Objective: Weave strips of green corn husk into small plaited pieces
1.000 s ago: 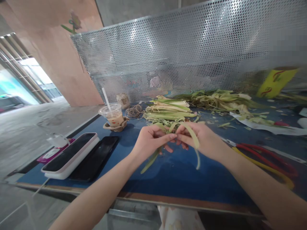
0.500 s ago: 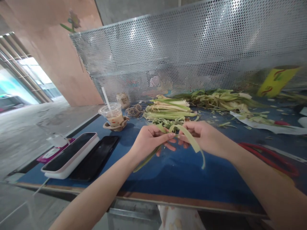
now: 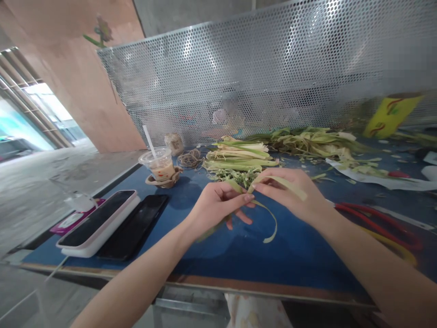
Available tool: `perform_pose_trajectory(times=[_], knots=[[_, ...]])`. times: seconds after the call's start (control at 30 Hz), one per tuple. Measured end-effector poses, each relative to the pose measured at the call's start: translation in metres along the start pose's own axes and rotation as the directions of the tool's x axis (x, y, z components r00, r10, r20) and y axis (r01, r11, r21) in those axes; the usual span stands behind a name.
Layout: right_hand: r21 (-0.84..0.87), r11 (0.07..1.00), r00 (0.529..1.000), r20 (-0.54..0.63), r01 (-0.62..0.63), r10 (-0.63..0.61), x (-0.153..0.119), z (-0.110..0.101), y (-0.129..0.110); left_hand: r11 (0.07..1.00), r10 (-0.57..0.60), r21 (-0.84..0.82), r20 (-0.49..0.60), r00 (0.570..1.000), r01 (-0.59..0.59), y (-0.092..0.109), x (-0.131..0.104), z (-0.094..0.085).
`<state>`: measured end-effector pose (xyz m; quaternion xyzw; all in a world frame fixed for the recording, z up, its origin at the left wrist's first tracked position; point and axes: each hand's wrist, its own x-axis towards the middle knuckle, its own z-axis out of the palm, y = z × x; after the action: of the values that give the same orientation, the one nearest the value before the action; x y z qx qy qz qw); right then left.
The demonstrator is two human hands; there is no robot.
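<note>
Over the middle of the blue table, my left hand [image 3: 216, 202] pinches pale green leaf strips between thumb and forefinger, its other fingers loosely spread below. My right hand [image 3: 297, 191] is closed on a flat leaf strip [image 3: 288, 184] just beside it; that strip's cut end lies over the back of the hand. A thinner strip [image 3: 275, 224] curls down from the left fingertips. Another length hangs blurred below my left palm. How the strips cross between the fingers is partly hidden. Just behind the hands lie small folded green pieces [image 3: 228, 176] and a stack of flat leaf lengths [image 3: 242, 157].
Left on the table [image 3: 205, 264] are a white-cased phone [image 3: 99, 223], a black phone [image 3: 136, 228] and a drink cup [image 3: 160, 166] with a straw. Red-handled scissors [image 3: 378, 223] lie right. Behind are twine [image 3: 190, 158], loose leaves [image 3: 307, 141] and a perforated metal panel [image 3: 239, 68].
My right hand has shifted slightly up and right with the flat strip, whose end now lies across that hand. The thin strip now curls down nearer the left fingertips. My left hand keeps its pinch.
</note>
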<state>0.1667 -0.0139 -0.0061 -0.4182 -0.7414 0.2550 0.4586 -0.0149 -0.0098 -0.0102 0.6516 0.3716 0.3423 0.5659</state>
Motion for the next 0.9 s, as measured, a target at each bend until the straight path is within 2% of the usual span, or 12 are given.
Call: perform_pose_trajectory(times=[0.33, 0.57, 0.73, 0.8, 0.9], knots=[[0.076, 0.993, 0.993, -0.062, -0.091, 0.096, 0.001, 0.002, -0.003, 1.000, -0.007, -0.003, 0.032, 0.999, 0.007, 0.002, 0.000, 0.001], [0.362, 0.918, 0.986, 0.043, -0.163, 0.159, 0.002, 0.005, 0.012, 0.986, -0.016, -0.167, 0.069, 0.997, 0.028, 0.004, 0.000, 0.000], [0.330, 0.932, 0.987, 0.091, -0.152, 0.129, 0.003, 0.006, 0.007, 0.988, -0.031, -0.150, 0.025, 0.999, 0.034, 0.002, 0.000, 0.001], [0.335, 0.924, 0.982, 0.109, -0.184, 0.156, 0.002, 0.006, 0.004, 0.990, -0.033, -0.136, 0.023, 0.999, 0.035, 0.002, 0.000, 0.002], [0.316, 0.932, 0.984, 0.077, -0.178, 0.162, 0.001, 0.008, 0.001, 0.994, -0.035, -0.107, 0.045, 0.998, 0.040, 0.001, 0.000, 0.002]])
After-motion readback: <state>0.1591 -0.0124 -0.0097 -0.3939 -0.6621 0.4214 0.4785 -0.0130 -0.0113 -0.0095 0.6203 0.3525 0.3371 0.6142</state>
